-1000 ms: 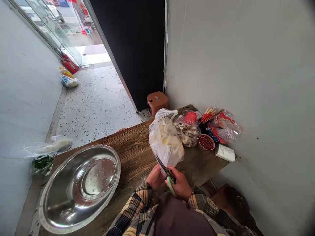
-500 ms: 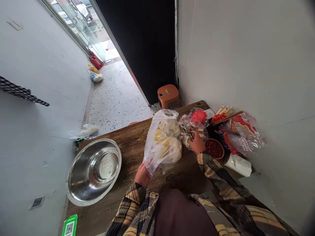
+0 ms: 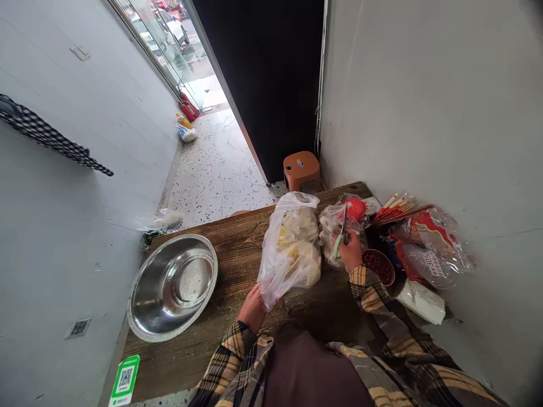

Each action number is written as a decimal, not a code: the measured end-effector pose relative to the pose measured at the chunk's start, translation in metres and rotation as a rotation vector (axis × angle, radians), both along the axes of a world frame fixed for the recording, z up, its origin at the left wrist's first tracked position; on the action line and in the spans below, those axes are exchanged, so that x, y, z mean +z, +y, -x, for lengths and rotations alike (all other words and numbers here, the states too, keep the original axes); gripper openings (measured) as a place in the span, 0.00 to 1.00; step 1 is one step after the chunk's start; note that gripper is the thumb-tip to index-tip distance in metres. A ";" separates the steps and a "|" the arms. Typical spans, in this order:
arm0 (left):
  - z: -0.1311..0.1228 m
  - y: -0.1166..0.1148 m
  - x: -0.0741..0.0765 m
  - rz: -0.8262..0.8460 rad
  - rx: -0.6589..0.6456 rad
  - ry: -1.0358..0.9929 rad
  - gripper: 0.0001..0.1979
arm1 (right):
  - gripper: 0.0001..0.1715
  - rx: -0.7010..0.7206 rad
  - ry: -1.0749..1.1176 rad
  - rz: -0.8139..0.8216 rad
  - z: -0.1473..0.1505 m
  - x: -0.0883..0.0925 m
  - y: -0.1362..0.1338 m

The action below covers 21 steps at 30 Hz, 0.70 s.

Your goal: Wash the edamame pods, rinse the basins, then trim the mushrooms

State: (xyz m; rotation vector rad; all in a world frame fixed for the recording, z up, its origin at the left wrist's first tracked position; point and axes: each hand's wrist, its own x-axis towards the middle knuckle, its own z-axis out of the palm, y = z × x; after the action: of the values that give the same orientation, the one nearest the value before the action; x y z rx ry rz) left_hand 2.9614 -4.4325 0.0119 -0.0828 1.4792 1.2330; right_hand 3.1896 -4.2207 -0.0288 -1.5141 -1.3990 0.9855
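My left hand (image 3: 253,310) is closed on the near end of a white plastic bag (image 3: 275,265). Pale and yellow food, in lumps I cannot name exactly, shows through the bag on the wooden table. In my right hand (image 3: 352,252) is a pair of scissors (image 3: 338,244) with light green handles, its blades pointing up and away from me. Just behind that hand lies a clear plastic bag (image 3: 327,230) with pale brownish pieces inside, partly hidden by the hand. A bowl of dried red chillies (image 3: 379,265) stands close to my right wrist.
A large steel basin (image 3: 138,305) stands on the table's left. Along the right are a red-netted item (image 3: 355,208), chopsticks (image 3: 394,209), a red-and-clear package (image 3: 436,249) and white tissues (image 3: 422,299). A green QR card (image 3: 125,380) lies front left; a brown stool (image 3: 302,168) stands beyond.
My right hand has raised the scissors from the clear bag, so the blades now show pointing upward. My left hand keeps its grip on the white bag. The whole view has shifted slightly.
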 end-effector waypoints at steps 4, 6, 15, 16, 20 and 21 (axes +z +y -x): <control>-0.002 -0.001 -0.003 -0.018 -0.038 0.006 0.12 | 0.24 0.046 0.060 -0.052 -0.001 0.027 -0.012; -0.003 -0.004 -0.005 -0.042 -0.051 0.018 0.15 | 0.25 0.081 0.076 -0.076 0.000 0.041 -0.017; -0.008 -0.035 -0.011 -0.002 -0.116 0.093 0.29 | 0.24 0.146 0.128 -0.119 -0.018 0.107 -0.034; -0.009 -0.039 -0.009 0.002 -0.125 0.091 0.30 | 0.23 0.167 0.141 -0.118 -0.020 0.115 -0.040; -0.012 -0.056 -0.002 -0.003 -0.170 0.070 0.33 | 0.17 0.259 0.168 -0.098 -0.026 0.153 -0.069; -0.013 -0.062 -0.002 -0.010 -0.184 0.064 0.33 | 0.16 0.278 0.182 -0.094 -0.027 0.163 -0.076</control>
State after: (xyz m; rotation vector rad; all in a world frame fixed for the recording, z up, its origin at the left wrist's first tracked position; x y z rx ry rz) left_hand 2.9747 -4.4941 0.0094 0.0984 1.5003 1.1026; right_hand 3.2166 -4.2970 0.1339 -1.1506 -1.5261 1.1766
